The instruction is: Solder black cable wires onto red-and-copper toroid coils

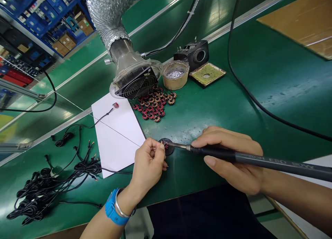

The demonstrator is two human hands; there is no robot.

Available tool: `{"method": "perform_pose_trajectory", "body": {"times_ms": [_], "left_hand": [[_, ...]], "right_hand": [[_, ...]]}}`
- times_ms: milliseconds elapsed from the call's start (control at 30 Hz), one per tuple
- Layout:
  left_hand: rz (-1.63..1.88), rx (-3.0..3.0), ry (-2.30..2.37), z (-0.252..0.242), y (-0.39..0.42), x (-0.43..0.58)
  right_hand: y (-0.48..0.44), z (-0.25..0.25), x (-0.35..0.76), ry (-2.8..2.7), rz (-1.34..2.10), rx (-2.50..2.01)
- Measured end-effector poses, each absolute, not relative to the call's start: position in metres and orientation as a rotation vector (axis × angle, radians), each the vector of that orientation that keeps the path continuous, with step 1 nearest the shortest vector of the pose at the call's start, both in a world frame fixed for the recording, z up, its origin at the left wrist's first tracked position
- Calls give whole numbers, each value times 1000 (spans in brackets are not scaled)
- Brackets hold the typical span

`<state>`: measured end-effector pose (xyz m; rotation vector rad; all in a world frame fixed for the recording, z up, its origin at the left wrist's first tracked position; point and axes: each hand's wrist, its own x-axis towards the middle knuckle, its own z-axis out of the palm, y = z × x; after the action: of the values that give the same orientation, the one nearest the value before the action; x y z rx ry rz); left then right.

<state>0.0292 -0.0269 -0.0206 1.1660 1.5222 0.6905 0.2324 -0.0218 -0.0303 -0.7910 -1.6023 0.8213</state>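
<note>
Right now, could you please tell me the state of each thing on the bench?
Left hand: pinching a coil on the pad.
Right hand: gripping the iron, tip at the coil.
Coil heap: loose, untouched.
Cables: coiled, lying loose.
Sponge: in its tray.

Soldering iron (pixel 250 158) — slim dark handle, metal tip pointing left, touching small red-wound coil (pixel 166 146). Coil sits on black round pad (pixel 170 151) — green counter (pixel 207 111), near front edge.

pretty clearly an electronics soldering workshop: green anti-static mat worktop (pixel 233 104), crinkly silver fume extraction duct (pixel 111 17) with a black fan grille, black soldering iron (pixel 259 158), heap of small red and copper wound ring coils (pixel 154 106), blue parts bins (pixel 55 0) on shelving behind
</note>
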Motion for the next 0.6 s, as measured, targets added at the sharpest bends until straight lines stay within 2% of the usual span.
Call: {"method": "perform_pose_trajectory", "body": {"times_ms": [600], "left_hand": [[711, 1152, 1531, -20, -26, 30]], "right_hand": [[-23, -27, 237, -1645, 837, -832]]}}
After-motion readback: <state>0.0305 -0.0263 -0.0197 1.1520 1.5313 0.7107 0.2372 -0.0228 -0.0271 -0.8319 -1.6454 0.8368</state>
